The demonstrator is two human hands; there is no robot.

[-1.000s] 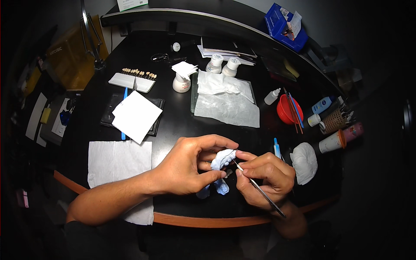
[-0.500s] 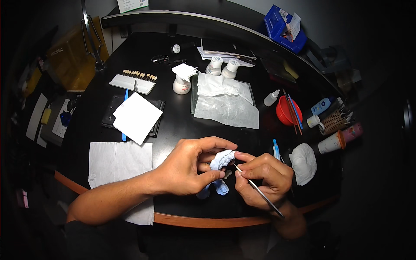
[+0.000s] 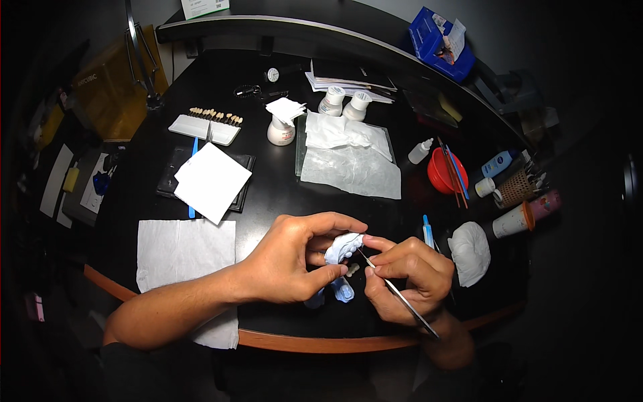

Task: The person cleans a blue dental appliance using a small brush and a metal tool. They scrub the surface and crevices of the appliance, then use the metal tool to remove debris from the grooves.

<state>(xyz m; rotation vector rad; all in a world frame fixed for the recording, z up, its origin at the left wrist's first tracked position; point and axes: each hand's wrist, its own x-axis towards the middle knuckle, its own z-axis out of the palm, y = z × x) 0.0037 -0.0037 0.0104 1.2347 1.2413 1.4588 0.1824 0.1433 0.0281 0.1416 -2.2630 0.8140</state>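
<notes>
Desk: black round table (image 3: 281, 194) with a brown edge, in a dim room.
Left hand: left hand (image 3: 288, 258) comes in from 8 o'clock and is curled around a pale blue tooth model (image 3: 343, 246), thumb under it and fingers on top, pinching it tight.
Right hand: right hand (image 3: 408, 275) sits at 3 o'clock of the model, fingers pressed together on a thin metal tool (image 3: 395, 295) (held like a pencil).
Tool tip: it touches the model near the teeth.
Model: up off the table, between both hands, low in the middle of the view.
Under the hands: more pale blue pieces (image 3: 341, 289) show just below the left thumb.
Paper: white paper towel (image 3: 184, 251) at 9 o'clock of the hands.
Far side: red bowl (image 3: 445, 171) at 2 o'clock, small white bottles (image 3: 345, 100) at 12 o'clock, row of sample teeth (image 3: 216, 115) at 11 o'clock.
Near right: white lump (image 3: 470, 251) at 3 o'clock, just past the right hand.
</notes>
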